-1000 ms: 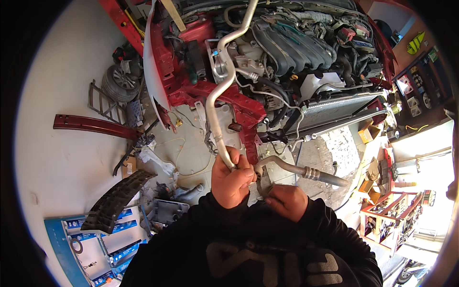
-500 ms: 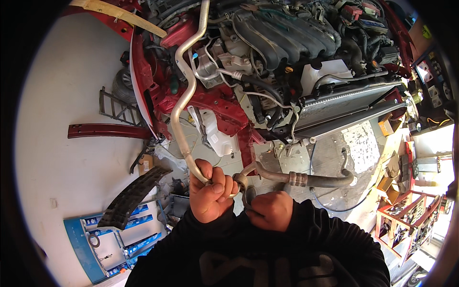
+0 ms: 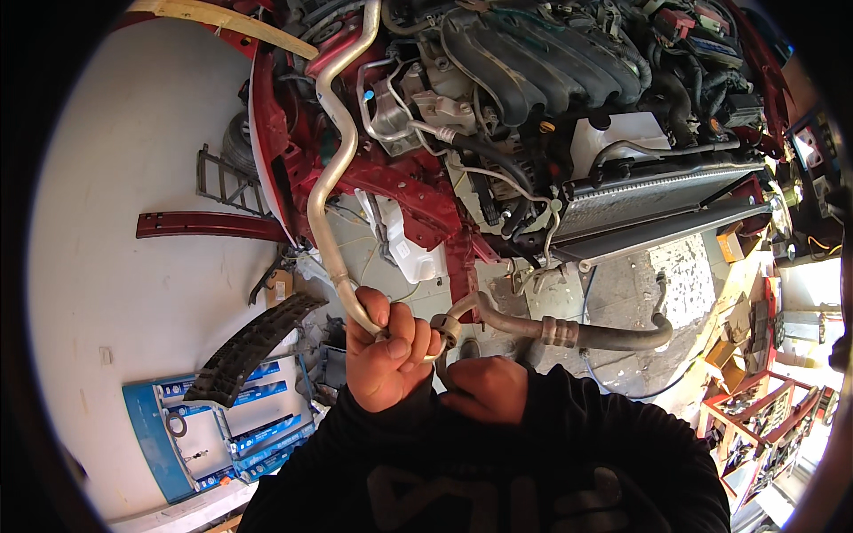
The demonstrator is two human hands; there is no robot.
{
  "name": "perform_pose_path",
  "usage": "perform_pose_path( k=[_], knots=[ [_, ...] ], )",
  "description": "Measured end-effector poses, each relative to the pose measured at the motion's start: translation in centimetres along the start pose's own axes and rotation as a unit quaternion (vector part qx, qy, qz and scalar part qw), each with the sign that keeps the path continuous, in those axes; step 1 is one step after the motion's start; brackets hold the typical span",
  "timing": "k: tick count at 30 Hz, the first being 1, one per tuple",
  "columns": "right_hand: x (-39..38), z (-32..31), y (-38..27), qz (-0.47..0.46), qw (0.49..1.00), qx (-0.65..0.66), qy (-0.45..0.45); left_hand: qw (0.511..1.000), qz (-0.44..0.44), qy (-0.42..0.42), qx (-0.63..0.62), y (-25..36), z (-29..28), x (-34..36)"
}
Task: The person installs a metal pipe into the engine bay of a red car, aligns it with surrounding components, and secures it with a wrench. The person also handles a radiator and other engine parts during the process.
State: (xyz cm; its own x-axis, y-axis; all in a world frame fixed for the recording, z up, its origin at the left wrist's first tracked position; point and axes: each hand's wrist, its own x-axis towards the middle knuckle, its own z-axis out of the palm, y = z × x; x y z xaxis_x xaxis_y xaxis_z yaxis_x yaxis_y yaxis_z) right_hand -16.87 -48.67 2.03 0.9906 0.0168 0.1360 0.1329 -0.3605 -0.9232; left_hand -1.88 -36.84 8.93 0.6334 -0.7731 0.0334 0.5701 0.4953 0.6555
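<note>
A long, bent aluminium pipe (image 3: 325, 209) slants up from my hands toward the engine bay. My left hand (image 3: 389, 355) is wrapped round its lower end, fingers curled. Just right of those fingers sits a round metal fitting (image 3: 447, 330). From there a second metal pipe (image 3: 502, 320) leads right, through a crimped collar, into a thick grey hose (image 3: 622, 337). Below the fitting my right hand (image 3: 489, 387) is closed in a fist on a grey metal bar (image 3: 442, 366), mostly hidden. Whether that bar is a tool or part of the fitting, I cannot tell.
Ahead stands a red car's open front with its engine (image 3: 542, 67) and a tilted radiator (image 3: 662, 200). A white plastic tank (image 3: 416, 253) hangs by the red frame. Left lie a black curved panel (image 3: 253, 355) and a red bar (image 3: 209, 226). A red rack (image 3: 760, 417) stands right.
My right fist has shifted left, nearer my left hand, and the grey bar has swung with it. The long pipe has moved left against the car. My left hand keeps its hold.
</note>
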Motion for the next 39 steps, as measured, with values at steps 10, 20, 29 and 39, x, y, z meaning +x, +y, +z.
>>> perform_pose_path(
  k=[10, 20, 29, 39],
  knots=[
    [3.2, 1.0, 0.0, 0.037, 0.996, -0.008, -0.085, 0.999, 0.026, 0.003, 0.02, 0.5, -0.2, 0.1],
    [0.1, -4.8, -7.6, 0.038, 0.993, 0.052, -0.094, 0.998, 0.007, -0.038, 0.044, 3.0, -2.8, -1.1],
    [-2.7, -10.2, -10.0, 0.059, 0.978, -0.096, 0.174, 0.999, 0.003, 0.002, 0.054, 3.9, -4.3, -3.0],
    [-4.2, -6.2, -8.4, 0.143, 0.983, -0.111, 0.042, 0.999, -0.021, -0.017, 0.043, 5.6, -6.6, -5.2]
  ],
)
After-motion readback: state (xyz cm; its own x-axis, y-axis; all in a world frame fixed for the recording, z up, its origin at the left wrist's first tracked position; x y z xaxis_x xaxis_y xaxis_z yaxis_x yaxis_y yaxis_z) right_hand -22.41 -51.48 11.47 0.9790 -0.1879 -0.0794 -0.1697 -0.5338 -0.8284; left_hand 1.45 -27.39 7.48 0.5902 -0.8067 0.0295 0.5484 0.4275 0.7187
